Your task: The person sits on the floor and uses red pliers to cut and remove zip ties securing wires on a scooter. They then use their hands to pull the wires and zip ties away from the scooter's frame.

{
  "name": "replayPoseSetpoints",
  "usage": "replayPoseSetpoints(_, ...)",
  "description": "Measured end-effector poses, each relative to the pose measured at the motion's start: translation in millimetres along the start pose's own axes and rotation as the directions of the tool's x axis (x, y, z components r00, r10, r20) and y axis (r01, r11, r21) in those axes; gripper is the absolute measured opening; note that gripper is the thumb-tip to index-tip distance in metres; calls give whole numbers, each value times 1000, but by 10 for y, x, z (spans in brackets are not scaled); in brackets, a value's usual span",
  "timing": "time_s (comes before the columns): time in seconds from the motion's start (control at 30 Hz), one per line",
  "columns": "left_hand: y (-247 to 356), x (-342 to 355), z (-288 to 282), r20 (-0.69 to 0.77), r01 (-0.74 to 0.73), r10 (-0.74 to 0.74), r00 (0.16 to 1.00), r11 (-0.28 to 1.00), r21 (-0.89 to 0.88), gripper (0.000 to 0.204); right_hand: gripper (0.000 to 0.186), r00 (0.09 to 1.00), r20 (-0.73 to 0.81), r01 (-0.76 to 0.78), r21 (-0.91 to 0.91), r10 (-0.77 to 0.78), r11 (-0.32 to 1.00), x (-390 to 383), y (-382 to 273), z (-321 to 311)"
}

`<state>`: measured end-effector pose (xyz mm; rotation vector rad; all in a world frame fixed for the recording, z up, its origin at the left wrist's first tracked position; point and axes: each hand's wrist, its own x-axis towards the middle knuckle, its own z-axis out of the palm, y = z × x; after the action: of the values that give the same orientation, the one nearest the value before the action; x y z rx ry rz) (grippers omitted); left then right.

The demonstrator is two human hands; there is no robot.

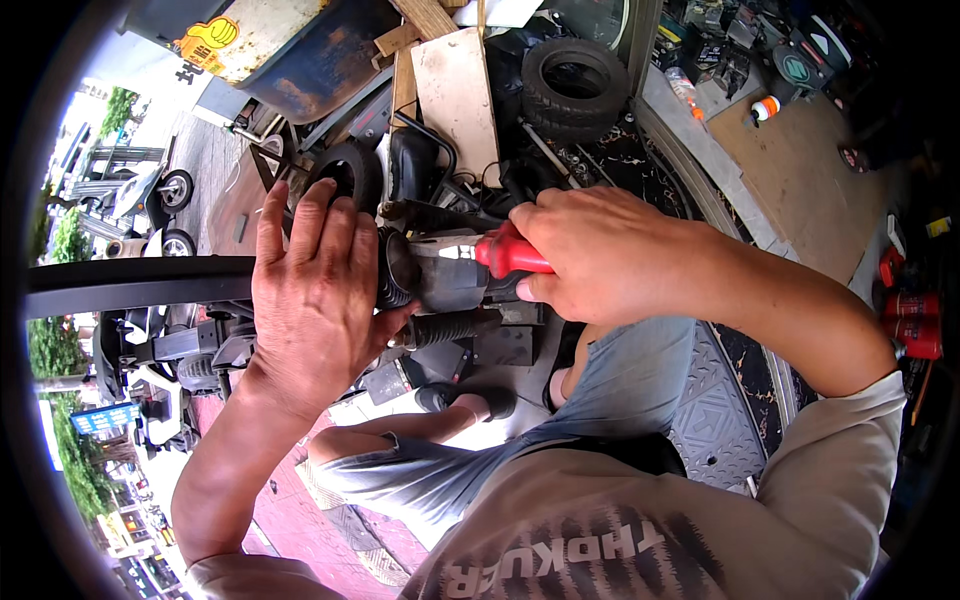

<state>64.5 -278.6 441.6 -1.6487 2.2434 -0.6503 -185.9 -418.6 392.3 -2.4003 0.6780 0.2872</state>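
Observation:
My right hand (610, 255) is closed around the red handle of a screwdriver (512, 253), which points left. The screwdriver's front end lies over a dark grey cylindrical part (450, 278) of a vehicle assembly. My left hand (315, 290) lies palm down with fingers stretched out, against a black round ribbed part (397, 268) beside that cylinder. Its thumb rests near a black coil spring (450, 327). From under the left hand a long black curved bar (140, 285) runs to the left. What lies beneath the left palm is hidden.
Stacked tyres (575, 88), wooden boards (455, 100) and a rusty dark bin (320, 55) crowd the far side. Parked scooters (170, 200) stand at left. A brown board (800, 180) and red cans (912, 325) are at right; a ridged metal plate (712, 410) lies near my leg.

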Motion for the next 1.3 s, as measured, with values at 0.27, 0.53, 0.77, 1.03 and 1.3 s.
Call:
replayPoseSetpoints(0.27, 81, 20, 173, -49, 69, -70, 996, 997, -22, 78, 75, 999, 11, 38, 76, -39, 996, -51, 60, -148)
replayPoseSetpoints(0.53, 3, 31, 177, -70, -5, -1, 998, 996, -92, 66, 62, 977, -212, 23, 39, -14, 999, -2, 105, 18)
replayPoseSetpoints(0.77, 0, 16, 170, -72, -14, 5, 997, 991, -132, 63, 60, 885, -461, 64, -8, -61, 998, -65, 56, 204)
replayPoseSetpoints(1.03, 51, 9, 7, -2, 11, -11, 1000, 998, -66, 80, 68, 949, -313, 34, 37, -20, 999, -82, 232, 290)
replayPoseSetpoints(1.3, 1076, -968, 257, -341, -297, -144, 929, 258, -919, 30, 39, 837, -181, 370, 882, 516, -291, 167, 1509, 1309)
